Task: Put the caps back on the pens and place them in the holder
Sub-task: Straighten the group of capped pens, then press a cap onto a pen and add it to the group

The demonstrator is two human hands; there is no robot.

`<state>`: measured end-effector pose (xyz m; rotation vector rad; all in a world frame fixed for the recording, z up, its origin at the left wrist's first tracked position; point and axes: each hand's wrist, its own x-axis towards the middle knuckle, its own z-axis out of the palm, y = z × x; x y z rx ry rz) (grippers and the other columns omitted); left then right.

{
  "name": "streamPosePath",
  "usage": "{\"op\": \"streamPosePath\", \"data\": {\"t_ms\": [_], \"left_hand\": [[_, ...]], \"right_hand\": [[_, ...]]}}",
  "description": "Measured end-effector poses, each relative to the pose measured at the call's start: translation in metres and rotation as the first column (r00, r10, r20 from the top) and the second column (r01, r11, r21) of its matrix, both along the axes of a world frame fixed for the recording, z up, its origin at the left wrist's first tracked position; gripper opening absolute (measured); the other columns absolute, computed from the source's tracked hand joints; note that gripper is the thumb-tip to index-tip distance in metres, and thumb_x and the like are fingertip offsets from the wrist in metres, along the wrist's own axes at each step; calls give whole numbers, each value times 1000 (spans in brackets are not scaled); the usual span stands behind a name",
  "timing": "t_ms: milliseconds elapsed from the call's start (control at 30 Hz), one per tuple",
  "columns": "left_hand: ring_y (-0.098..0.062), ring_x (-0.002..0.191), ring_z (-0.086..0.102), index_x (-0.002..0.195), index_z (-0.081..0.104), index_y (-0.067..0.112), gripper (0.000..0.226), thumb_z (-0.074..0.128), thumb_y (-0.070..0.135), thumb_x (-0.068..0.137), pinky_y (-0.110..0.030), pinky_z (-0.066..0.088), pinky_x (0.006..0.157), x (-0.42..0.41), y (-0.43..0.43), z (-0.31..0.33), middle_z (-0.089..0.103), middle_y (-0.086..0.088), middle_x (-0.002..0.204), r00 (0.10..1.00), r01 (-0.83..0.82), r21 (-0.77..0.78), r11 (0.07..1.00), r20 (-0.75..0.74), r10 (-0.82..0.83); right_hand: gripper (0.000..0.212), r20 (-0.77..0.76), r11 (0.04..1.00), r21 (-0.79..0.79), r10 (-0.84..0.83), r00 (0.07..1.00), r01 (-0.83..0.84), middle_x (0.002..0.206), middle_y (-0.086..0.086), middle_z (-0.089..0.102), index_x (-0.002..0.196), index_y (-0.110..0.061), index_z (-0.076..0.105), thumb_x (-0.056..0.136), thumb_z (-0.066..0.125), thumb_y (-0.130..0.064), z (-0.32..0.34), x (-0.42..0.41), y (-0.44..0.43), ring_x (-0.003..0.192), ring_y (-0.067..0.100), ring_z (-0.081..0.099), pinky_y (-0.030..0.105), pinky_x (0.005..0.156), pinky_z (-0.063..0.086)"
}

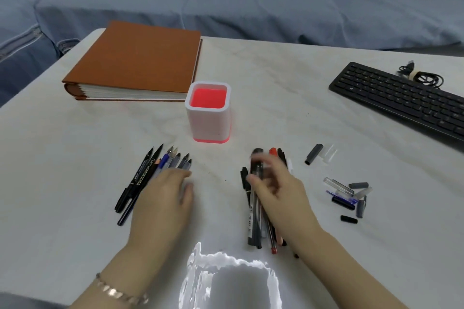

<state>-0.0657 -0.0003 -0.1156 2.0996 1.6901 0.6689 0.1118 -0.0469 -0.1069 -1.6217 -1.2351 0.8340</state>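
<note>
A white pen holder [208, 123] with a red inside stands empty at the table's middle. Several uncapped pens [145, 175] lie fanned at the left, tips pointing away. My left hand [163, 198] lies flat over their right side, fingers straight and blurred. To the right is a bundle of capped pens [256, 221]. My right hand [278, 190] hovers over it and pinches a dark pen [257, 165] between thumb and fingers, blurred by motion. Loose caps [349, 195] lie at the far right, with a grey cap [313, 154] and a clear cap [329, 154] above them.
A thick brown album [140, 63] lies at the back left, close behind the holder. A black keyboard [401, 98] with a coiled cable [419, 75] sits at the right edge. A blue sofa runs behind the table. A glare patch [226, 278] marks the near edge.
</note>
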Motion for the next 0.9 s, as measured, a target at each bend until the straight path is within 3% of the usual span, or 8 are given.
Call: {"op": "streamPosePath", "data": {"t_ms": [67, 167, 233, 333, 467, 567, 700, 900], "left_hand": [[-29, 88, 59, 94, 66, 9, 14, 57, 9, 82, -31, 43, 69, -7, 8, -7, 65, -6, 94, 993, -20, 2, 1000, -114, 21], [-32, 82, 57, 85, 62, 7, 8, 56, 9, 81, -36, 45, 62, -8, 12, -12, 62, -9, 87, 975, -3, -38, 999, -223, -5], [-35, 77, 55, 78, 58, 6, 2, 57, 7, 78, -33, 37, 56, -7, 13, -16, 60, -12, 81, 966, 15, -40, 999, -256, -25], [-36, 73, 55, 77, 58, 3, 2, 60, 4, 77, -31, 33, 55, -6, 14, -23, 60, -14, 78, 961, 25, -42, 999, -274, -36], [-32, 72, 55, 78, 59, 5, 2, 57, 6, 77, -36, 40, 57, 4, 13, -24, 59, -11, 73, 951, 63, -101, 993, -294, -90], [-23, 73, 51, 81, 56, 12, 7, 50, 13, 83, -32, 38, 61, 17, 8, -18, 51, -3, 78, 984, 75, -130, 989, -152, -95], [-2, 73, 51, 92, 54, 26, 16, 45, 13, 89, -4, 36, 65, 39, -4, -5, 45, 10, 85, 975, 200, -159, 967, 129, -181], [1, 80, 51, 83, 50, 42, 27, 47, 16, 90, -5, 37, 68, 65, -13, 4, 55, 13, 88, 943, 273, -232, 934, 258, -212]], "right_hand": [[15, 213, 992, -13, 129, 969, -129, 83, -8, 53, 101, -24, 64, 87, 58, -20, -8, -5, 9, 69, -1, 46, 4, 72, 35], [27, 449, 969, -106, 248, 858, -224, 105, 4, 54, 110, -16, 64, 88, 53, -28, -29, -13, 15, 93, 15, 52, 13, 89, 34], [31, 603, 973, -117, 230, 764, -201, 91, 7, 61, 95, -18, 69, 81, 47, -35, -40, -16, 15, 87, 29, 58, 33, 82, 50], [28, 728, 984, -109, 174, 664, -138, 88, 8, 64, 79, -22, 70, 75, 46, -35, -43, -14, 16, 89, 30, 55, 42, 77, 53], [26, 719, 990, -41, 121, 684, -132, 98, 9, 65, 84, -23, 70, 78, 46, -33, -42, -4, 5, 102, 25, 46, 42, 89, 46], [27, 643, 997, -4, 66, 763, -83, 96, 3, 64, 87, -22, 70, 81, 46, -33, -36, 17, -9, 102, 17, 41, 35, 88, 41], [18, 590, 991, -121, 33, 807, 48, 97, 4, 63, 95, -14, 71, 84, 57, -14, -24, 68, -29, 101, 20, 48, 25, 89, 34], [12, 604, 908, -311, -40, 796, 282, 83, -6, 63, 84, -19, 66, 84, 56, -13, -12, 137, -56, 77, 17, 57, 23, 63, 40]]}}
